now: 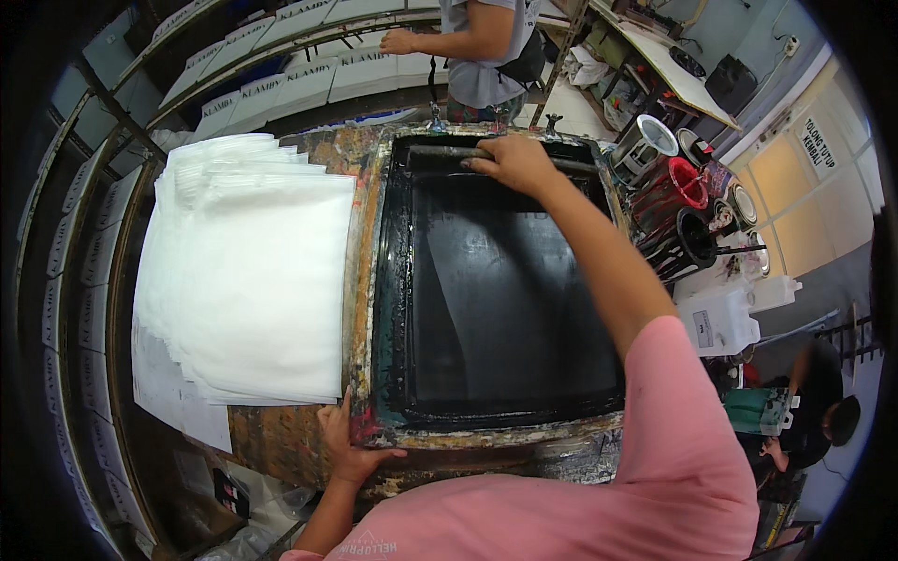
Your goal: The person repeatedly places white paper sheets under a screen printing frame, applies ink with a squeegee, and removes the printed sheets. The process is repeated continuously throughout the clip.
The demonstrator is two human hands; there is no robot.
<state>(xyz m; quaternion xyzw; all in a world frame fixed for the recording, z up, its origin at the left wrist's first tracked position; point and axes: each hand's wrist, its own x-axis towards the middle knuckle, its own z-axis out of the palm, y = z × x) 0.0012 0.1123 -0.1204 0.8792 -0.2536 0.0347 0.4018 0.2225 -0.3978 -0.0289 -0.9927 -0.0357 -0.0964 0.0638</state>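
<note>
A screen printing frame (363, 309) with paint-crusted edges lies on the worktable in front of me, its mesh (505, 327) dark and wet with black ink. At its far end my right hand (514, 164) is closed over the long bar of a squeegee (438, 151), which lies crosswise inside the frame. My right forearm reaches over the mesh. At the near left corner my left hand (348, 449) grips the frame, thumb along the near edge and a finger up the left side. Left of the frame sits a fanned stack of white sheets (262, 271).
Racks (103, 234) of printed white sheets stand at the left and back. Another person (491, 51) stands beyond the table. Ink-stained buckets (687, 182) and a white jerrycan (716, 323) crowd the right side. A second person (814, 402) is at the lower right.
</note>
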